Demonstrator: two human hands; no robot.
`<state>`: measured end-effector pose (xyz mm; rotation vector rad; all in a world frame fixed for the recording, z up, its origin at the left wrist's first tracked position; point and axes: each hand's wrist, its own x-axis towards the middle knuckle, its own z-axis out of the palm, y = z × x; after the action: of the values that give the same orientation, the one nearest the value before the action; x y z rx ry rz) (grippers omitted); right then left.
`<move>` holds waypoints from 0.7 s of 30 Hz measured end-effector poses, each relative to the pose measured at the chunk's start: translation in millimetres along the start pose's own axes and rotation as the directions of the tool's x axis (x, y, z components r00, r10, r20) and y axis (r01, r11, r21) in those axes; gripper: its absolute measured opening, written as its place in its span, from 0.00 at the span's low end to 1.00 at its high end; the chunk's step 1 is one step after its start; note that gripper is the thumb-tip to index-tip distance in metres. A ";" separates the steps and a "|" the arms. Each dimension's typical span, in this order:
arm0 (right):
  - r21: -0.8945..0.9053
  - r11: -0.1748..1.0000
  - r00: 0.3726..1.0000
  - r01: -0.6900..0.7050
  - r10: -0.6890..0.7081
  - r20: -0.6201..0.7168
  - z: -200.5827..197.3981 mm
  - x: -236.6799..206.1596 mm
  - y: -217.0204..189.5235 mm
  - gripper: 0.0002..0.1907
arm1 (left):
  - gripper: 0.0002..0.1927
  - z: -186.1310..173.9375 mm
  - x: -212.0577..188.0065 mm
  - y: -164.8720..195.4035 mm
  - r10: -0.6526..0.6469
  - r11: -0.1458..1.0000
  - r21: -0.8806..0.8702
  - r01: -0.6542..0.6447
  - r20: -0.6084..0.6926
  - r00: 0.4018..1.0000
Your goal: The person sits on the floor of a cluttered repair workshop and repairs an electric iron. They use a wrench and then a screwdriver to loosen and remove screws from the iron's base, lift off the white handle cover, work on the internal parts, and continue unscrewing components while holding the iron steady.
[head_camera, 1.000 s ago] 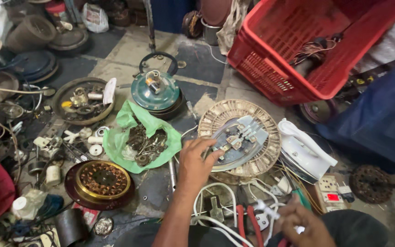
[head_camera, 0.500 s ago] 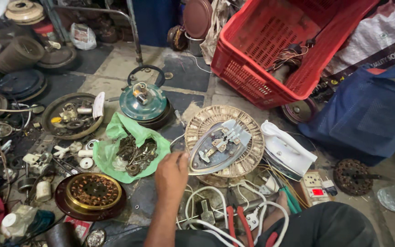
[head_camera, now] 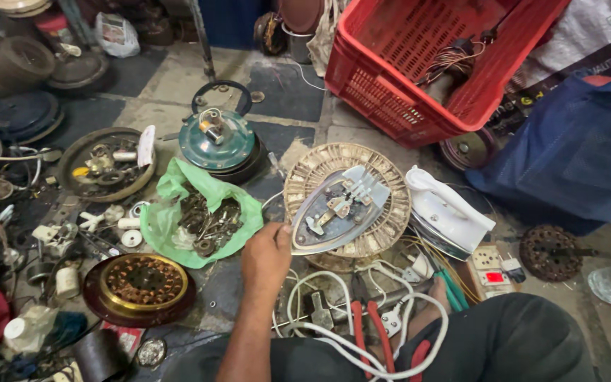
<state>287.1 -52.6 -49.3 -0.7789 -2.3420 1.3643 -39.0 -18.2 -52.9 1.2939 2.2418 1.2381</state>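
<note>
Going left to right: the far left of the floor (head_camera: pixel 298 95) is a mess of dark round motor covers and a shallow dish of small parts (head_camera: pixel 106 163), with a brown and brass motor winding (head_camera: pixel 140 284) sitting nearer. Next to that is a green plastic bag (head_camera: pixel 206 216) spread open with a heap of screws and metal bits, and behind it a teal fan motor housing (head_camera: pixel 218 139). The left hand (head_camera: pixel 266 256) is in the middle, fingers closed on the pointed end of the iron soleplate (head_camera: pixel 337 210), which lies bare side up on a round woven stand (head_camera: pixel 390 212), terminals and strip showing. The right hand isn't in view, so no telling what it's doing. My take: hold that plate by the edge like this, keep it flat on the stand so it doesn't rock, and stay off the little contact strips since they look easy to bend. Right of the stand is the white iron cover (head_camera: pixel 449 210), with a switch box (head_camera: pixel 493 267) near it, red-handled pliers (head_camera: pixel 369 327) and white cable (head_camera: pixel 362 339) close to the knees. Farther right there's a red plastic crate (head_camera: pixel 397 92) tipped over with wires inside, and a blue bag (head_camera: pixel 574 155). Stone-tile floor, dusty, workshop type place, everything spread on the ground.
</note>
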 end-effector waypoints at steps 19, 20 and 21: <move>-0.441 0.516 0.631 -0.734 0.279 -0.724 -180.0 81.8 112.8 0.31 | 0.11 8.4 3.0 -3.4 -0.072 0.997 0.036 0.072 -0.004 0.997; -0.422 0.506 0.621 -0.752 0.331 -0.710 -183.1 85.2 114.6 0.29 | 0.11 7.6 4.1 -2.3 -0.068 0.998 0.016 0.068 -0.024 0.997; -0.403 0.495 0.610 -0.770 0.384 -0.693 -184.3 87.5 116.4 0.28 | 0.10 6.1 4.9 -1.4 -0.064 0.998 -0.002 0.064 -0.045 0.997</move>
<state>347.7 174.1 -59.6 -2.0782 -2.1071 0.2406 -38.9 -11.3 -56.8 1.1958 2.2943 1.2570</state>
